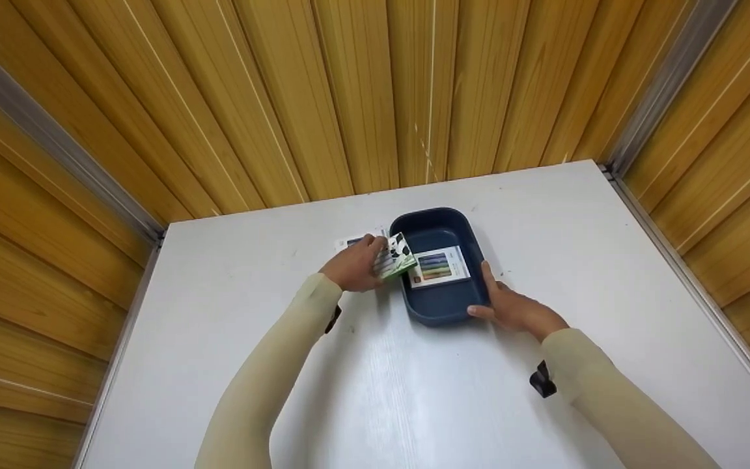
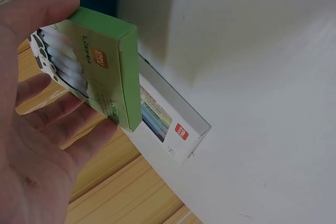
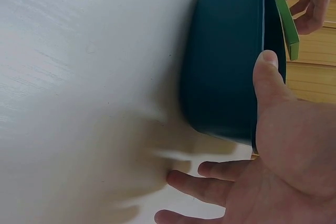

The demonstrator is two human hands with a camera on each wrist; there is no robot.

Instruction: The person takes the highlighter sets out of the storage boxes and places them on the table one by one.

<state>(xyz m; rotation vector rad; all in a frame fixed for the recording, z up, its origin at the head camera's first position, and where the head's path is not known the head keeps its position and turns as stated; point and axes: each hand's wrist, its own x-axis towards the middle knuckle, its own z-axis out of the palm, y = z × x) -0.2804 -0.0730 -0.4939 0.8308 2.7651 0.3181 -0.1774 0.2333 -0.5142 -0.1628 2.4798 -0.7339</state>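
My left hand (image 1: 357,264) pinches a flat green box (image 2: 97,69) with a panda print between thumb and fingers. A cut-out window in the box shows pale sticks. It is tilted over the left rim of a dark blue plastic bin (image 1: 437,314). Inside the bin lies a white box (image 1: 440,267) with a window of coloured sticks. A second white box (image 2: 163,116) lies on the table beside the bin, partly hidden by my left hand in the head view. At the bin's right side, my right hand (image 1: 512,306) rests its thumb on the rim, other fingers straight and spread.
The bin and boxes are on a white table (image 1: 251,273) near its back edge. Wood-patterned panels (image 1: 362,98) stand behind the table and along both sides, with grey metal posts at the corners.
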